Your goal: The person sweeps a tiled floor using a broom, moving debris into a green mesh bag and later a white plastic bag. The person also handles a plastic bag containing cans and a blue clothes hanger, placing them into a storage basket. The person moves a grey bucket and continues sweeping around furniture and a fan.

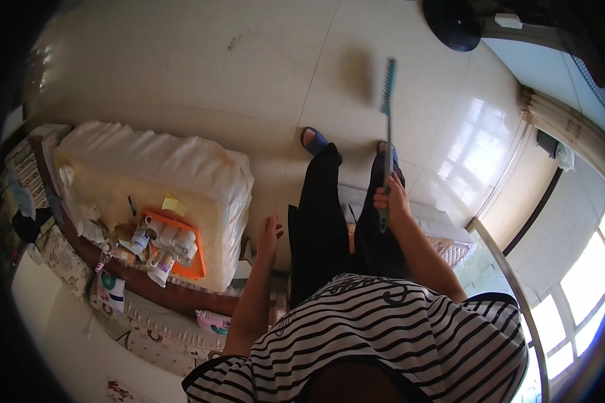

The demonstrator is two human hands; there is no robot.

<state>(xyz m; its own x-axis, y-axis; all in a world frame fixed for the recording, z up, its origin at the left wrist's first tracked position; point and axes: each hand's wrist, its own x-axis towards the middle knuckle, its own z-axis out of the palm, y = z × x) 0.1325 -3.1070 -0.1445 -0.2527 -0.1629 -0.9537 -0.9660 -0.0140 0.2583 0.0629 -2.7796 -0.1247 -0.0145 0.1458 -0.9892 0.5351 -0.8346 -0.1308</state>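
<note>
My right hand [394, 200] is closed around the handle of a long-handled brush [389, 121], which points away from me over the tiled floor. The brush has a narrow teal head with dark bristles along its left side and a thin grey shaft. My left hand [269, 236] hangs with nothing in it between my leg and the covered table, its fingers loosely apart. Below the brush head, a blue slipper [316, 143] is on my left foot; the other slipper is partly hidden behind the shaft and my trouser leg.
At the left, a cloth-covered table [156, 146] bears an orange tray [199, 257] with cups, a bottle, a pen and a yellow note. A patterned sofa [156, 332] lies beyond it. A round black base [454, 25] stands at the upper right. Behind my legs is a grey-covered bench [431, 219].
</note>
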